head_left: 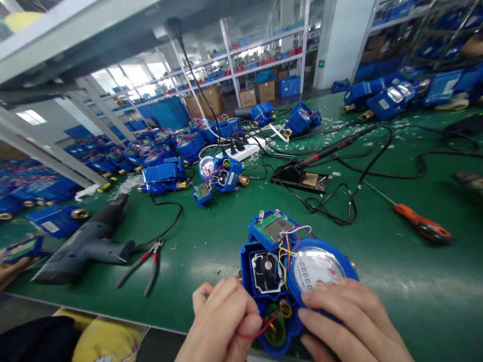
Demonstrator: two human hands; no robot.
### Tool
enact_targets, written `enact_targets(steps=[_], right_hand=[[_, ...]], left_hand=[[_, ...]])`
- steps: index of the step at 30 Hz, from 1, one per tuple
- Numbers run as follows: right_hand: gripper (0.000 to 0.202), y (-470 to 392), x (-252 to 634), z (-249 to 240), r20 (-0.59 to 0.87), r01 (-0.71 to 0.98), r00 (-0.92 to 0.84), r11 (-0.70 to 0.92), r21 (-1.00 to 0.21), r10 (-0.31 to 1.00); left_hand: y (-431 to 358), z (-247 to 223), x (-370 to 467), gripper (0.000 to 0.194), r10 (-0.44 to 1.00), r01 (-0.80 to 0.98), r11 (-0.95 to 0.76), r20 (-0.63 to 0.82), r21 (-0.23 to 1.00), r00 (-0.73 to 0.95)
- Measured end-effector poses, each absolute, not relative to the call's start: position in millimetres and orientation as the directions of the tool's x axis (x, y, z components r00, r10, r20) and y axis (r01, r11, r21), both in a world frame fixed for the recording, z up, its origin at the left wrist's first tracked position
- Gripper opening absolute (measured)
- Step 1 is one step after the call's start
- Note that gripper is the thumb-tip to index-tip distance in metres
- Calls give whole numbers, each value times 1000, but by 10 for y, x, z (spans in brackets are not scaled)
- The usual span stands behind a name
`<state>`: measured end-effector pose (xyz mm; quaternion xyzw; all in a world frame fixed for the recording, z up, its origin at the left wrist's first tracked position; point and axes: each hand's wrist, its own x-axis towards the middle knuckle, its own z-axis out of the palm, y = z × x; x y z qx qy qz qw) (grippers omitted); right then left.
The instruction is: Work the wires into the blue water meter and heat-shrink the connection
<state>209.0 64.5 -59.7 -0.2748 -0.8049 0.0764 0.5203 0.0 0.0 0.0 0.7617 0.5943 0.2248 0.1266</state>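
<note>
One green tabletop is set among warehouse shelving; one opened blue meter at its near edge is steadied by the right hand, one red wire pinched by the left hand; one drill, one pliers, one screwdriver are laid by.

A factory assembly workshop: green workbench strewn with blue meters, soldering iron, storage shelving.

Both hands, left hand and right hand, are bare, ungloved, ringless.

Both wrists cut off at btm edge, meter base hidden under right hand, far shelves blurred
</note>
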Motion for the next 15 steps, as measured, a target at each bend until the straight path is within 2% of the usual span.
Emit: enact_targets(steps=[2,4,9,15], right_hand=[[12,671,2129,-526,768,368,-434,871,-327,471],[12,699,2162,-445,712,397,-527,875,-277,464],[22,693,2058,-329,636,446,-570,846,-292,521],[14,721,1911,-177,557,395,-650,856,-334,517]], left_hand=[[10,45,-30,26,989,751,-149,100,643,111],[13,76,-20,28,997,686,-79,64,723,48],[32,69,64,31,998,592,-16,49,806,-39],[42,-41,106,30,998,438,-10,38,899,-56]])
